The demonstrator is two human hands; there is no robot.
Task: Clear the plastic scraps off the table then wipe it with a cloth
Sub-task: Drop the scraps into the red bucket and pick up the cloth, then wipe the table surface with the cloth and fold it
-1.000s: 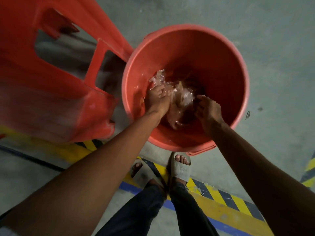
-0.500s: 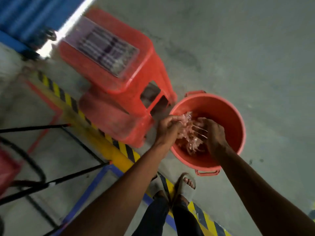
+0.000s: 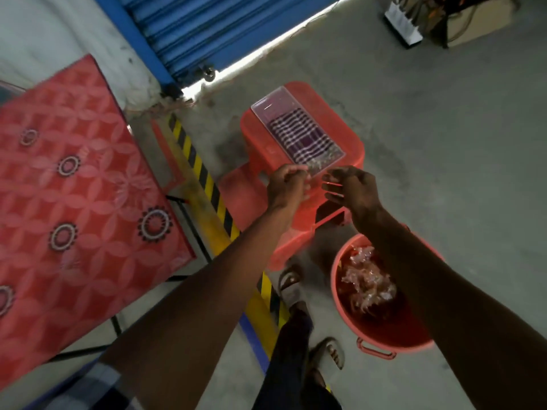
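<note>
A red bucket [image 3: 393,335] stands on the floor at the lower right, with clear plastic scraps [image 3: 367,282] piled inside it. The table [image 3: 74,202], covered in a red patterned cloth, fills the left. A checked purple cloth in a clear tray [image 3: 299,134] lies on a red stool [image 3: 349,140] ahead of me. My left hand [image 3: 287,184] is curled into a loose fist above the stool's near edge. My right hand [image 3: 352,187] hovers beside it with fingers apart and nothing in them. Both hands are above the bucket, out of it.
A yellow and black floor stripe [image 3: 207,184] runs between the table and the stool. My sandalled feet [image 3: 293,285] stand beside the bucket. A blue shutter [image 3: 207,28] closes the far wall. Boxes and cables [image 3: 429,16] sit at the far right on bare concrete floor.
Both hands have risen out of the bucket, leaving the plastic scraps inside it. The view has lifted, and the table and shutter have come into sight.
</note>
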